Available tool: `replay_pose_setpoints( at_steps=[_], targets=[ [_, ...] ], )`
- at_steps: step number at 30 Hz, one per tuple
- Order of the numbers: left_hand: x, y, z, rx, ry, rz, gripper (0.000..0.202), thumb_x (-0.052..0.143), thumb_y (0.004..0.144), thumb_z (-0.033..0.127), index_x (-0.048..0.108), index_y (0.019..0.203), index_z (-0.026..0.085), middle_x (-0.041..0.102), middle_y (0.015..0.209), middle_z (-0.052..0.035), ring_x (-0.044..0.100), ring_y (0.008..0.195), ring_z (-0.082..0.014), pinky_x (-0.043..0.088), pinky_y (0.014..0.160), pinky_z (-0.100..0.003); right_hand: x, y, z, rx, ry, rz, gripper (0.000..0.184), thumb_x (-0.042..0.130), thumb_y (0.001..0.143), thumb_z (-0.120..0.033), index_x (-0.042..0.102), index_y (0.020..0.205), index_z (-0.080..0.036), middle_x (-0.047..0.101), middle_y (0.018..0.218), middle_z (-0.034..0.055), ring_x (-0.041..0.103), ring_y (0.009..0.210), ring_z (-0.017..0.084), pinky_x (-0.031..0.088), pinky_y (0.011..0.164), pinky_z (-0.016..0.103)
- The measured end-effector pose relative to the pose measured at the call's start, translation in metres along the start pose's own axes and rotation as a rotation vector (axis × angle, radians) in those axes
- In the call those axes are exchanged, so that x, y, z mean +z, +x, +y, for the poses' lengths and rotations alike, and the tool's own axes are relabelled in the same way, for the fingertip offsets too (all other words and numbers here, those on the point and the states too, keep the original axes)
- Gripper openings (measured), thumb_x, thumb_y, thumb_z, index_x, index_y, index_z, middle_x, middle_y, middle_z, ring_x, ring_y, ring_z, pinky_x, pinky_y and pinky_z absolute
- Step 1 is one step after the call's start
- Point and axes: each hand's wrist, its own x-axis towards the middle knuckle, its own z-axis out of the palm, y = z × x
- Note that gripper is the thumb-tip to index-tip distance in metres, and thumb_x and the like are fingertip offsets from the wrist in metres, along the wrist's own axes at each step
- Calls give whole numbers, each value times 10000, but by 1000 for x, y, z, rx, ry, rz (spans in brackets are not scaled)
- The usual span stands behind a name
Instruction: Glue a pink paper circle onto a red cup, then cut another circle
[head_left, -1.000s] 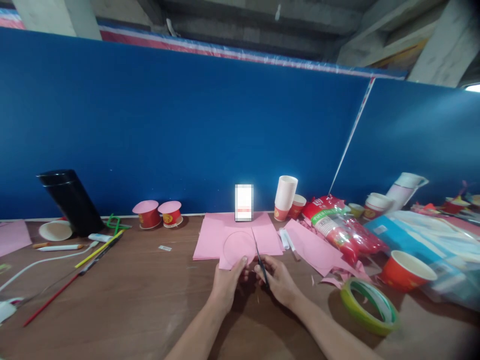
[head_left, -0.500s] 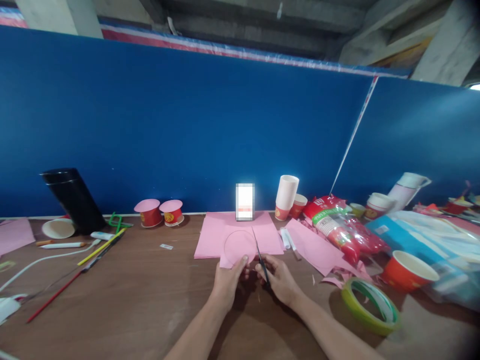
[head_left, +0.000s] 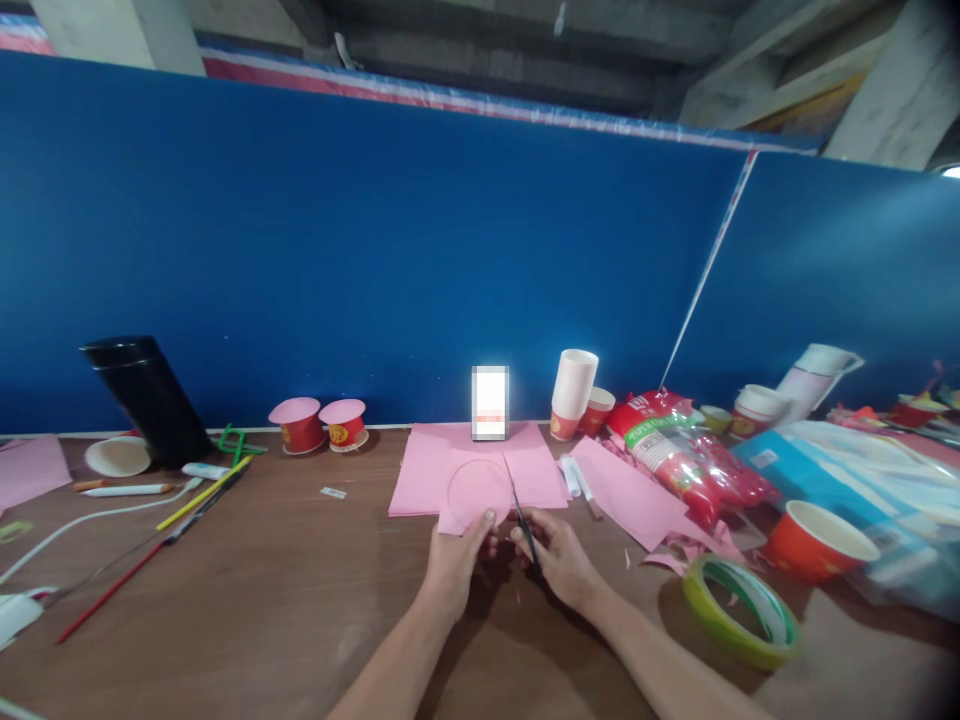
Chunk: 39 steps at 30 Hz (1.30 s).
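Observation:
My left hand (head_left: 455, 560) pinches the near edge of a small pink paper piece (head_left: 474, 497) that bears a drawn circle. My right hand (head_left: 559, 560) grips black scissors (head_left: 519, 510), whose blades point away from me along the right side of the circle. The piece is held over a larger pink sheet (head_left: 427, 470) lying flat on the brown table (head_left: 262, 600).
Two upturned red cups with pink tops (head_left: 321, 424), a black flask (head_left: 148, 400) and pencils (head_left: 201, 494) lie at left. Stacked paper cups (head_left: 573, 392), a red packet (head_left: 679, 455), a red cup (head_left: 816, 541) and a green tape roll (head_left: 739, 610) sit at right. A blue partition stands behind.
Hands, paper and scissors hold almost the same place; only the view has shifted slightly.

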Motion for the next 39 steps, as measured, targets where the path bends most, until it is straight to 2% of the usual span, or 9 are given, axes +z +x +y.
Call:
replay_pose_setpoints(
  at_steps=[15,28,39],
  targets=[
    [0,-1,3,41,43,24,325,691,558,384,640,699,95,603,532,-28,523,444,-102,414,404,-197,-1,-1,1,-13,-35,16,323,534,759,-365,570,1001,-153,478,562,-24,452,519,105,395,468,194],
    [-4,4,-6,68,100,24,340,656,592,423,622,671,94,595,547,-40,524,448,-112,390,367,-193,-1,-1,0,-4,-28,2,318,542,756,-356,569,1003,-157,498,558,-32,457,503,104,392,485,202],
    [-6,4,-7,122,105,-23,350,638,608,425,618,705,89,586,555,-38,514,450,-104,382,386,-193,-1,-1,3,2,-18,1,314,525,775,-339,552,1021,-146,484,568,-33,450,490,93,371,452,187]
  ],
)
